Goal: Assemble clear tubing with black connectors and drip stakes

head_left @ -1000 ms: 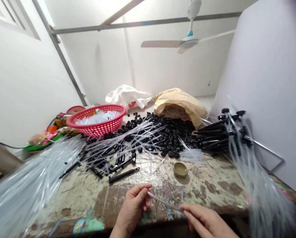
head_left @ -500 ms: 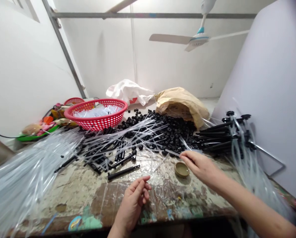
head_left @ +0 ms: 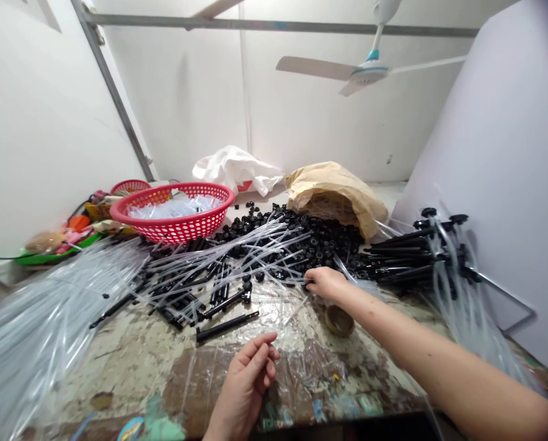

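My right hand (head_left: 323, 283) pinches at the heap of black caps (head_left: 301, 245); my left hand (head_left: 249, 376) rests half-curled nearer me.

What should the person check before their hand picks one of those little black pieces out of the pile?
1. Right hand at the edge of the pile of small black pieces: ok, fingertips are on it.
2. A piece actually pinched in the right hand: cannot tell, the fingers hide it.
3. Left hand ready near the table edge: ok, fingers loosely curled; whether it holds anything cannot tell.
4. Small round dish out of the way: not ok, it sits right under the right forearm.
5. Clear tubes off the pile: not ok, several lie across it beside the right hand.
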